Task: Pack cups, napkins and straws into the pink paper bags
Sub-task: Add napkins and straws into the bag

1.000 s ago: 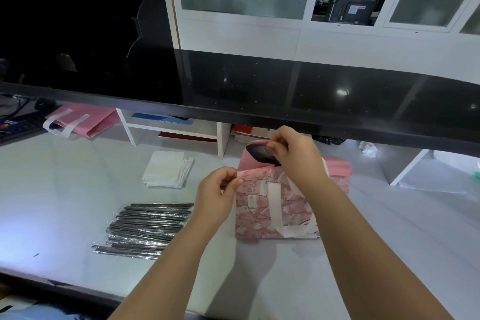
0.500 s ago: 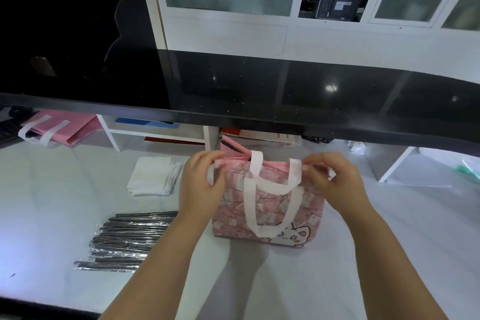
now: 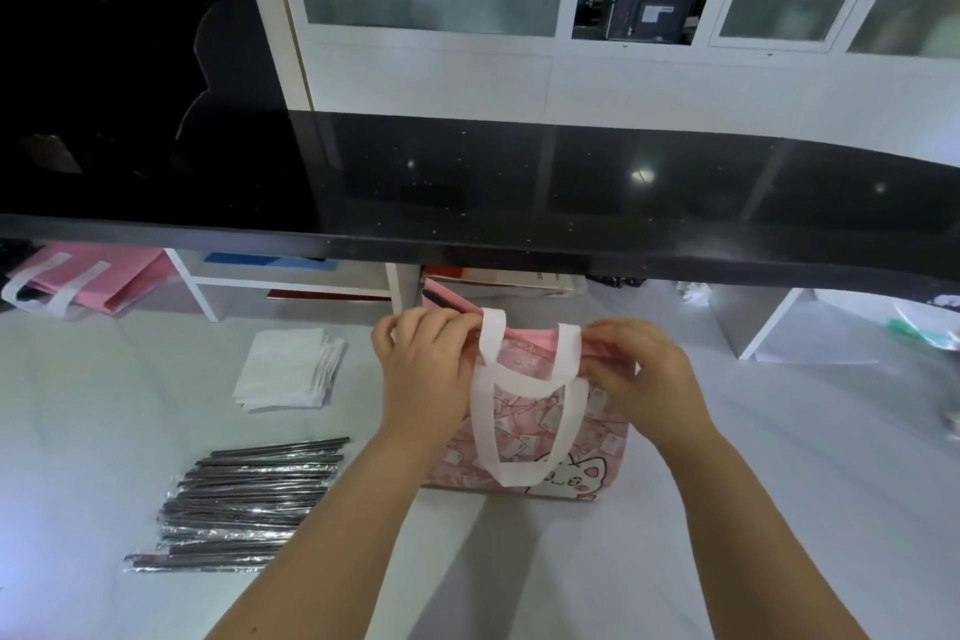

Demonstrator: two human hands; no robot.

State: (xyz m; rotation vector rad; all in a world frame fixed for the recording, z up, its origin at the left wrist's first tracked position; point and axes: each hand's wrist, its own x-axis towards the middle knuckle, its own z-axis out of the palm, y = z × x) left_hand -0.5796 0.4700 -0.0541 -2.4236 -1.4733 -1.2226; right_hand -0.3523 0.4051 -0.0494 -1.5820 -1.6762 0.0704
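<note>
The right hand [image 3: 641,374] had shifted from mouth to rim of the pink cat-printed paper bag [image 3: 602,437], mid-frame. It and the left hand [image 3: 423,374] pinched that rim, likely closing it.

A bag [image 3: 597,442] is stood mid-table [image 3: 779,483], its top edge pinched at its ends by the left hand [image 3: 426,374] and the right hand [image 3: 639,379]; napkins [image 3: 288,372] are stacked to its left, straws [image 3: 244,504] are laid nearer, before them, and flat bags [image 3: 119,276] are lodged far left under the counter [image 3: 519,203].
</note>
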